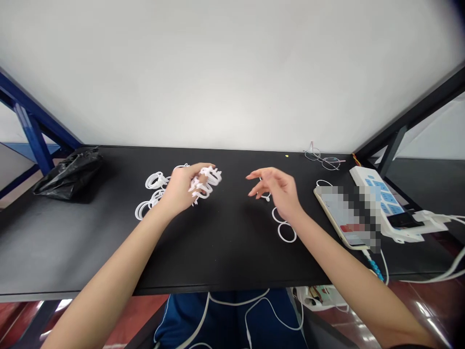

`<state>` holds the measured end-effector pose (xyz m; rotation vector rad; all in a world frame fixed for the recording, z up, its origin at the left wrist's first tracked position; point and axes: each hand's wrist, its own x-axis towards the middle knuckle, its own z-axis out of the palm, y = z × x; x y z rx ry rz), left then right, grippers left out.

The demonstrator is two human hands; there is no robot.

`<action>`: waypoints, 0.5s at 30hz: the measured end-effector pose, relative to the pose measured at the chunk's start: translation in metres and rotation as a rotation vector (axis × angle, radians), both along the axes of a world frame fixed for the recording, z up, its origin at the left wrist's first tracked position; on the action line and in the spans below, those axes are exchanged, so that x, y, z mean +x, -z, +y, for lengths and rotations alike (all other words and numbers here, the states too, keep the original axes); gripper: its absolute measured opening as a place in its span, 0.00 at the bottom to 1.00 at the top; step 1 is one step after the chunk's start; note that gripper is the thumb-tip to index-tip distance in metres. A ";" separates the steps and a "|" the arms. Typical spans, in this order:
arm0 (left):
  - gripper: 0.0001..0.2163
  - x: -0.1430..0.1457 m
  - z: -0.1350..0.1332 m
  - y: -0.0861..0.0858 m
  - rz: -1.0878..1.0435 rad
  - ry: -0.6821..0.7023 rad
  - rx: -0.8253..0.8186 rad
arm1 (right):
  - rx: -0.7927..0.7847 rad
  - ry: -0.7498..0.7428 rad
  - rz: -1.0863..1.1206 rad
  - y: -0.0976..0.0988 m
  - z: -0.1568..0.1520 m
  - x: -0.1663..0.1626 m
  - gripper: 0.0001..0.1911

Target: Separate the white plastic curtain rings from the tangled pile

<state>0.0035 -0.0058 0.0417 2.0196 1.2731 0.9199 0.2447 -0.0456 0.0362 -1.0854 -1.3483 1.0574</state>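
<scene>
At the back left corner of my black table point(225, 252) lies one crumpled black plastic bag point(69, 172). Right of it, left of the table's middle, sit two main clusters of white plastic rings point(155, 181); they overlap too much for me to count each ring. My left hand point(181, 189) is above the table beside them, fingers clamped on a bunch of white toothed clips point(210, 177), several of them, the exact number hidden. My right hand point(276, 188) hangs with fingers apart; one white piece point(268, 197) shows under them, and I cannot tell whether they touch it. By that wrist lie two white rings point(284, 223). Near the back edge rests one pair of eyeglasses point(320, 159). Toward the right edge are one phone point(337, 208) and one white power strip point(361, 174).
</scene>
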 end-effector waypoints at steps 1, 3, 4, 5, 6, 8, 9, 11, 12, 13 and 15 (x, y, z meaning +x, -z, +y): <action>0.18 -0.005 0.003 -0.001 0.058 -0.106 0.059 | 0.028 0.061 0.012 -0.001 0.005 0.006 0.21; 0.18 -0.014 0.007 -0.002 0.208 -0.216 0.140 | 0.056 0.160 0.053 -0.003 0.011 0.015 0.21; 0.18 -0.017 0.010 -0.001 0.278 -0.245 0.154 | 0.052 0.189 0.064 -0.003 0.013 0.018 0.21; 0.17 -0.019 0.012 -0.001 0.334 -0.259 0.155 | 0.048 0.210 0.070 -0.002 0.014 0.019 0.21; 0.16 -0.021 0.014 -0.001 0.377 -0.267 0.153 | 0.046 0.216 0.070 -0.001 0.014 0.019 0.21; 0.15 -0.023 0.017 0.000 0.433 -0.281 0.155 | 0.052 0.200 0.050 0.001 0.013 0.017 0.21; 0.15 -0.024 0.018 0.000 0.456 -0.287 0.160 | 0.056 0.185 0.035 0.001 0.012 0.015 0.21; 0.14 -0.026 0.019 0.001 0.518 -0.305 0.163 | 0.056 0.165 0.001 0.002 0.012 0.014 0.22; 0.14 -0.028 0.020 0.002 0.555 -0.313 0.161 | 0.050 0.168 -0.016 0.002 0.012 0.014 0.22; 0.13 -0.029 0.021 0.003 0.593 -0.317 0.160 | 0.042 0.186 -0.033 0.002 0.013 0.016 0.21; 0.14 -0.033 0.023 0.005 0.656 -0.322 0.159 | 0.029 0.250 -0.080 0.003 0.017 0.021 0.19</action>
